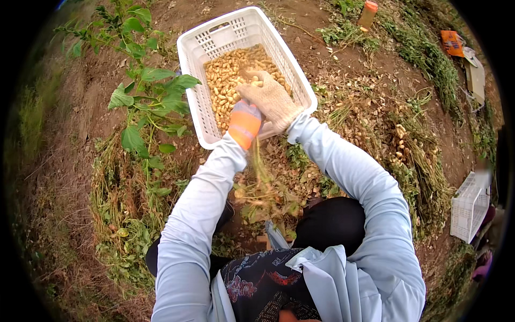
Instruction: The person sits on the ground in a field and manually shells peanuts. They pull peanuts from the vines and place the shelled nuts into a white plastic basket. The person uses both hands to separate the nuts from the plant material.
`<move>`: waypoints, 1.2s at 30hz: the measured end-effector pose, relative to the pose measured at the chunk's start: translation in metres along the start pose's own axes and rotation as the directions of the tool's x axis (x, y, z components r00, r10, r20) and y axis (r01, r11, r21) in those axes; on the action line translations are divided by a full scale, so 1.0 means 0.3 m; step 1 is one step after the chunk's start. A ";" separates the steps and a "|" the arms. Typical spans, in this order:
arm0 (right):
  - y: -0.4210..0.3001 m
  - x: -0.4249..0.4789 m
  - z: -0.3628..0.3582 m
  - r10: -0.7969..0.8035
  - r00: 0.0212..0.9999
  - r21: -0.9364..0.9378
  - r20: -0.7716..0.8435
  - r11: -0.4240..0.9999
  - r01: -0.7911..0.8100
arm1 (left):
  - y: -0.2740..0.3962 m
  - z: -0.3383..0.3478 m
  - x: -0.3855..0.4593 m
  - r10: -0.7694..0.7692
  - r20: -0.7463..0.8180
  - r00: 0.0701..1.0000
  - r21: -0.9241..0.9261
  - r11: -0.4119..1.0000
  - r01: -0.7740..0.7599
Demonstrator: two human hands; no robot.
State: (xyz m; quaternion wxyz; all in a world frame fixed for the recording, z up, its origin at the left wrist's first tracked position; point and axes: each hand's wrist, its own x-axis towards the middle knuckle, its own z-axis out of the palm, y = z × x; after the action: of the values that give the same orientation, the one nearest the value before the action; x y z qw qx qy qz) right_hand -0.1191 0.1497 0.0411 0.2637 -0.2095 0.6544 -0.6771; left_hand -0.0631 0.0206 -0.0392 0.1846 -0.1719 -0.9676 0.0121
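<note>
A white plastic crate (196,108) stands on the soil before me, partly filled with unshelled peanuts (225,76). My left hand (244,122), in an orange and grey glove, is closed at the crate's near edge around the stems of a peanut plant (261,169). Its stems and leaves hang blurred towards my lap. Over the peanuts, close beside the left hand, is my right hand (268,96) in a cream knitted glove. Its fingers curl by a few pods and blurred roots; whether it grips them I cannot tell.
A leafy green plant (139,96) rises left of the crate. Pulled peanut plants lie in heaps (422,173) on both sides. Farther right are another white crate (468,209), an orange packet (452,43) and part of a person. An orange-lidded container (367,16) stands at the top right.
</note>
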 end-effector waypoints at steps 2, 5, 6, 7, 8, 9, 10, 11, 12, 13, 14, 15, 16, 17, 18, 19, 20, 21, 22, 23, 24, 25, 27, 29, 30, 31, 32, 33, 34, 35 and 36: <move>-0.016 0.019 0.047 0.064 0.998 -0.002 -0.017 0.998 -0.064 | -0.038 0.230 -0.059 -0.622 0.115 0.774 -0.516 0.629 0.581; 0.076 0.078 -0.017 -0.102 0.993 -0.343 -0.055 0.936 0.077 | -0.010 0.202 0.002 -0.655 0.547 0.521 -0.740 -0.088 0.667; 0.054 0.077 -0.032 -0.036 0.999 -0.276 -0.018 0.961 0.030 | 0.001 0.091 0.030 -0.558 0.656 0.507 -0.717 -0.252 0.650; 0.030 0.085 -0.032 0.013 0.999 -0.203 0.032 0.979 -0.006 | 0.007 -0.002 0.051 -0.519 0.719 0.462 -0.676 -0.366 0.639; 0.044 0.115 -0.051 -0.127 0.973 -0.569 0.191 0.794 0.215 | 0.014 -0.094 0.075 -0.476 0.776 0.414 -0.623 -0.473 0.623; 0.054 0.146 -0.050 -0.163 0.969 -0.546 0.188 0.803 0.241 | 0.013 -0.092 0.078 -0.482 0.763 0.430 -0.639 -0.467 0.611; 0.085 0.173 -0.053 -0.192 0.965 -0.522 0.180 0.813 0.259 | 0.024 -0.094 0.092 -0.482 0.755 0.444 -0.650 -0.464 0.602; 0.121 0.206 -0.057 -0.220 0.961 -0.499 0.169 0.821 0.276 | 0.032 -0.101 0.097 -0.476 0.752 0.456 -0.658 -0.508 0.555; 0.199 0.261 -0.099 -0.518 0.796 -0.866 0.314 0.188 0.464 | 0.063 -0.130 0.129 -0.457 0.752 0.474 -0.658 -0.554 0.510; 0.197 0.289 -0.100 -0.409 0.889 -0.903 0.207 0.269 0.334 | 0.074 -0.144 0.117 -0.477 0.742 0.470 -0.670 -0.526 0.524; 0.198 0.312 -0.104 -0.285 0.954 -0.925 0.093 0.330 0.189 | 0.083 -0.150 0.106 -0.495 0.732 0.468 -0.680 -0.498 0.537; 0.182 0.320 -0.097 -0.029 0.997 -0.779 0.069 0.623 0.072 | 0.081 -0.157 0.091 -0.517 0.720 0.463 -0.690 -0.466 0.554; 0.161 0.326 -0.102 0.246 0.969 -0.535 0.034 0.823 -0.191 | 0.067 -0.152 0.073 -0.518 0.690 0.505 -0.721 -0.434 0.541; 0.144 0.324 -0.111 0.487 0.873 -0.313 -0.009 0.828 -0.465 | 0.057 -0.147 0.055 -0.511 0.663 0.547 -0.747 -0.402 0.530; 0.170 0.312 -0.117 0.227 0.972 -0.426 0.065 0.887 -0.179 | 0.043 -0.163 0.065 -0.458 0.656 0.600 -0.754 -0.351 0.555; 0.185 0.289 -0.108 0.086 0.990 -0.447 0.109 0.894 -0.029 | 0.032 -0.183 0.067 -0.388 0.717 0.579 -0.694 -0.478 0.538; 0.198 0.267 -0.099 -0.057 0.987 -0.465 0.149 0.877 0.121 | 0.019 -0.204 0.071 -0.314 0.771 0.554 -0.615 -0.592 0.520; 0.182 0.251 -0.075 -0.079 0.988 -0.417 0.136 0.900 0.130 | 0.003 -0.207 0.051 -0.285 0.752 0.595 -0.630 -0.578 0.519; 0.168 0.241 -0.052 -0.100 0.988 -0.368 0.120 0.920 0.138 | -0.012 -0.207 0.028 -0.253 0.731 0.634 -0.644 -0.564 0.517; 0.163 0.238 -0.034 0.039 0.983 -0.199 0.178 0.980 -0.003 | -0.026 -0.203 0.006 -0.220 0.708 0.671 -0.658 -0.550 0.515; 0.145 0.233 -0.025 0.162 0.954 -0.040 0.250 0.987 -0.157 | -0.036 -0.190 -0.003 -0.181 0.664 0.726 -0.671 -0.573 0.471; 0.130 0.227 -0.012 0.236 0.928 0.065 0.290 0.962 -0.265 | -0.034 -0.174 -0.011 -0.182 0.662 0.727 -0.647 -0.628 0.432; 0.073 0.194 0.052 0.347 0.878 0.215 0.330 0.878 -0.428 | -0.031 -0.162 -0.037 -0.195 0.663 0.723 -0.592 -0.728 0.346; 0.026 0.148 0.108 0.434 0.838 0.318 0.329 0.785 -0.532 | -0.022 -0.160 -0.048 -0.234 0.701 0.673 -0.581 -0.735 0.350; 0.124 0.201 0.050 -0.017 0.971 -0.149 0.239 0.987 0.054 | -0.002 -0.177 -0.029 -0.243 0.691 0.680 -0.601 -0.717 0.354; 0.161 0.211 0.034 -0.214 0.953 -0.392 0.215 0.875 0.285 | 0.006 -0.192 -0.015 -0.258 0.679 0.688 -0.624 -0.696 0.355; 0.185 0.219 0.034 -0.402 0.881 -0.595 0.248 0.654 0.466 | 0.011 -0.206 -0.014 -0.292 0.690 0.662 -0.635 -0.683 0.361; 0.175 0.216 0.046 -0.415 0.857 -0.717 0.306 0.491 0.494 | 0.005 -0.194 -0.031 -0.273 0.676 0.685 -0.632 -0.693 0.347; 0.165 0.213 0.062 -0.426 0.829 -0.804 0.364 0.307 0.510 | -0.004 -0.174 -0.049 -0.255 0.660 0.707 -0.629 -0.702 0.334; 0.151 0.218 0.074 -0.293 0.877 -0.857 0.381 0.243 0.454 | -0.012 -0.160 -0.068 -0.238 0.643 0.728 -0.626 -0.711 0.320; 0.127 0.217 0.064 -0.151 0.917 -0.907 0.369 0.159 0.391 | -0.001 -0.179 -0.060 -0.247 0.676 0.694 -0.624 -0.693 0.361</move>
State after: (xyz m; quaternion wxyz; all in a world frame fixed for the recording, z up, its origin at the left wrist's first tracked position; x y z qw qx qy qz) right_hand -0.1541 0.0935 0.0002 0.0101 -0.5050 0.8531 -0.1309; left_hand -0.0281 0.0120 0.0046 -0.0996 0.1564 -0.4608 -0.8679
